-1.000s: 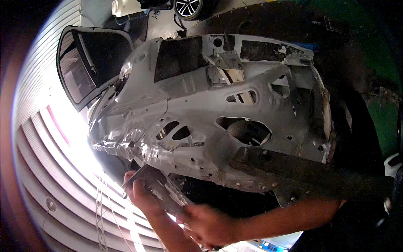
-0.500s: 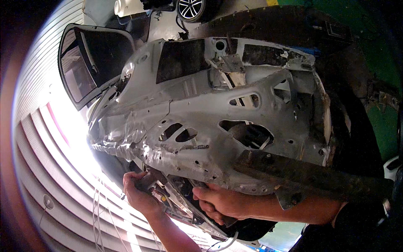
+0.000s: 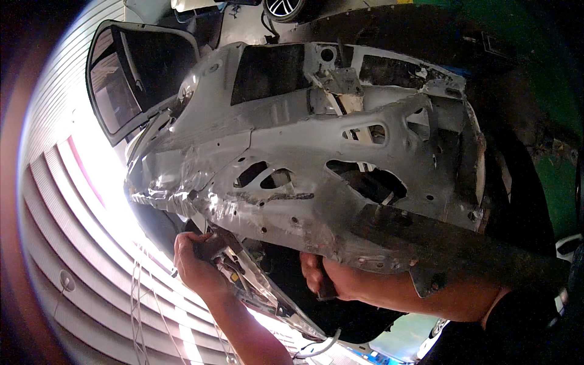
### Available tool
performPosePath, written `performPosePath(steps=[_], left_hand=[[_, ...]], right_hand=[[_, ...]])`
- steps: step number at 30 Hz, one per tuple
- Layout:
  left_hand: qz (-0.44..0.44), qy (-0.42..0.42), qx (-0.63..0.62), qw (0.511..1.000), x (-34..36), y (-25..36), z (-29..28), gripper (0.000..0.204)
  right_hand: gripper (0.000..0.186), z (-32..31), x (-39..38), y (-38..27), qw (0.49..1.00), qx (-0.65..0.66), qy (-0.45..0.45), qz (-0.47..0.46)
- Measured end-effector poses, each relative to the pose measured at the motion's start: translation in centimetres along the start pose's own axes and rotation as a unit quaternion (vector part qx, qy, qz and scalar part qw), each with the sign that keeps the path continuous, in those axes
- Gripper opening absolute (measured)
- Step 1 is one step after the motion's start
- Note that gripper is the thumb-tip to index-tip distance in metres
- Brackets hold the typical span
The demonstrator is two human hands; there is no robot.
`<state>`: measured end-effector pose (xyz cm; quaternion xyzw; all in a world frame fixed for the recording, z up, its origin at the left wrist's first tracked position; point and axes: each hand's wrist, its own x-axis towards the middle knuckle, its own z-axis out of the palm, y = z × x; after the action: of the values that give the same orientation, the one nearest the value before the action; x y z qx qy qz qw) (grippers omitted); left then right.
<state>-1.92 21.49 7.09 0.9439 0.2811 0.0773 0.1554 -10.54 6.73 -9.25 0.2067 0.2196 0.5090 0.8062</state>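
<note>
A large bare grey car body panel (image 3: pixel 292 158) with several cut-outs and crumpled, shiny metal at its left fills the middle. Below its lower left edge my left hand (image 3: pixel 194 264) is closed on a dark piece (image 3: pixel 210 246) at the top of a slanting metal strip (image 3: pixel 246 267) with small fittings along it. My right hand (image 3: pixel 316 277) is closed under the panel's lower edge, partly hidden by it, around something dark that I cannot make out. A dark beam (image 3: pixel 426 234) runs over my right forearm.
An open car door (image 3: pixel 158 67) stands at upper left. At the top lie a wheel (image 3: pixel 284 8) and a dark curved piece (image 3: pixel 389 18). Loose cables (image 3: pixel 137 292) hang at lower left near a ribbed surface (image 3: pixel 55 231). A green floor (image 3: pixel 559 91) shows at right.
My right hand has moved up and right from the strip to under the panel edge. My left hand has shifted slightly left and up. The whole view has shifted slightly.
</note>
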Motion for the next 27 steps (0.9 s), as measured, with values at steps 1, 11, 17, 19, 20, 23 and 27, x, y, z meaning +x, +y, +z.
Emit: performPosePath(steps=[1, 11, 17, 19, 20, 23, 27], left_hand=[[0.012, 0.000, -0.003, 1.000, 0.1, 0.2, 0.4, 0.033], [0.034, 0.001, 0.041, 0.999, 0.4, 1.0, 1.0, 0.034], [0.005, 0.039, 0.058, 0.998, -0.2, 0.4, 0.4, 0.035], [0.024, 0.036, 0.072, 0.996, 0.0, -0.2, 0.2, 0.036], [0.028, 0.036, 0.040, 0.998, -0.1, 0.4, 0.6, 0.037], [-0.022, 0.050, 0.044, 0.998, -0.4, 0.9, 0.9, 0.038], [0.073, 0.017, 0.037, 0.996, 0.3, 0.0, 0.5, 0.038]], right_hand=[[0.034, 0.0, 0.1, 0.4, 0.999, -0.050, 0.006, 0.014], [0.030, 2.0, 0.1, -0.6, 0.994, 0.006, 0.068, -0.081], [0.030, 3.2, 1.0, -1.6, 0.993, -0.067, -0.066, 0.069], [0.030, 3.4, 0.2, -1.8, 0.997, -0.051, -0.023, 0.043], [0.030, 3.4, 0.6, -1.7, 0.999, 0.010, 0.031, 0.037], [0.031, 4.2, 1.4, -1.5, 0.989, 0.109, 0.082, 0.064], [0.032, 5.0, 0.7, -0.8, 0.993, 0.035, -0.030, 0.108]])
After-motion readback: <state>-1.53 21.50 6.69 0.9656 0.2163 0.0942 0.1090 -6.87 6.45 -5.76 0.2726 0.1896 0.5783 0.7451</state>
